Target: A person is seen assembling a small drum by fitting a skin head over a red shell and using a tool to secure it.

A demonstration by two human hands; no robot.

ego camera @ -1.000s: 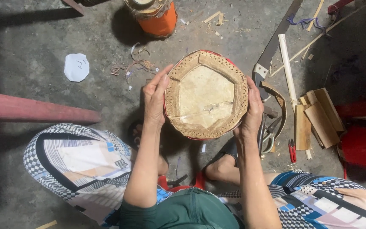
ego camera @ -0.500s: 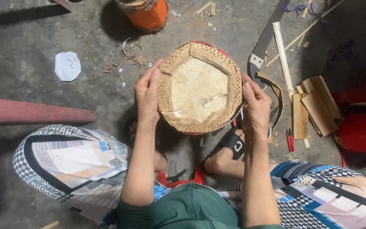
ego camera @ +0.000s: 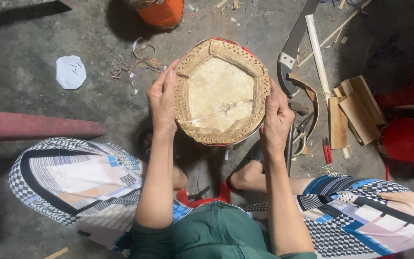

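Now both my hands clamp woven disc: left hand, right hand on opposite rims. I judge: grip even, avoid bending brittle edge, knife near.

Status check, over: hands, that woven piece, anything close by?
Left hand and right hand grip the round woven piece by opposite rims. Pale inner face up, above the floor. Big knife, wood slats lie at right.
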